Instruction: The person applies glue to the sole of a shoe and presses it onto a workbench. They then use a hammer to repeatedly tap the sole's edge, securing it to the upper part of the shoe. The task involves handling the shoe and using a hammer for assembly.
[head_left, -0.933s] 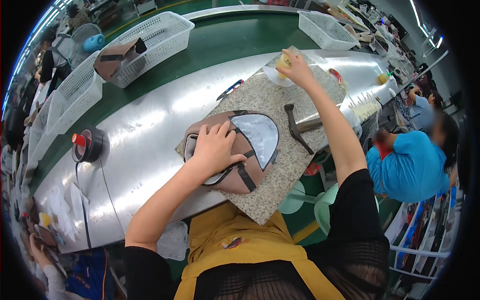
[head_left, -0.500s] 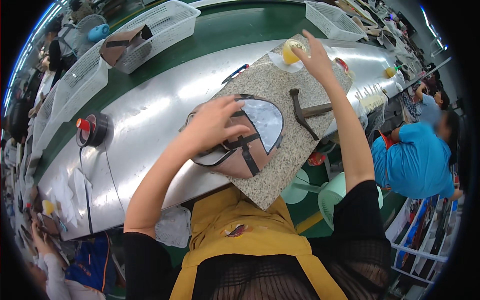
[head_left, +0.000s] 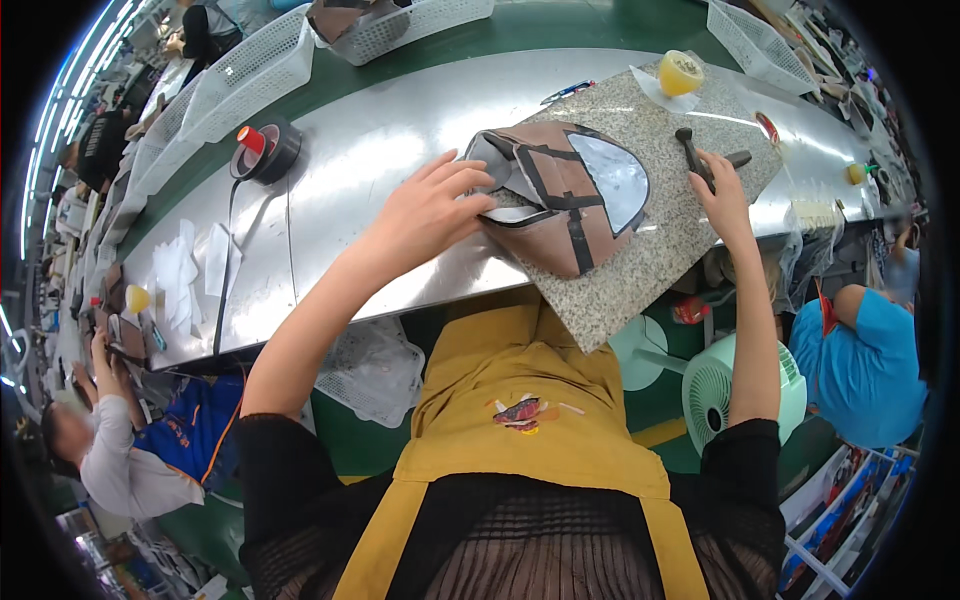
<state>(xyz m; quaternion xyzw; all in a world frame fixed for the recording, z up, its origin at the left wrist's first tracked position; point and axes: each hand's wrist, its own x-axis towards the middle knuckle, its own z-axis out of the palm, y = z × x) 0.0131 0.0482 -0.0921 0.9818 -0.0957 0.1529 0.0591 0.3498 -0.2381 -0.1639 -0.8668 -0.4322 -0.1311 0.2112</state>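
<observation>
Though unclenched, left hand [head_left: 430, 215] at bag [head_left: 560, 178], right hand [head_left: 722, 195] on hammer [head_left: 685, 142].

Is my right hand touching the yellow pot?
No, your right hand is at the hammer, and the yellow pot stands apart from it.

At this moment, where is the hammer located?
In the head view, the hammer is right of centre on the stone slab, partly covered by the right hand, right of the brown bag.

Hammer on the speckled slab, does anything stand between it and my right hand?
Nothing visible does: your right hand is right at the hammer, partly covering it, though whether it grips isn't clear. The brown bag lies to the left, out of the way.
</observation>
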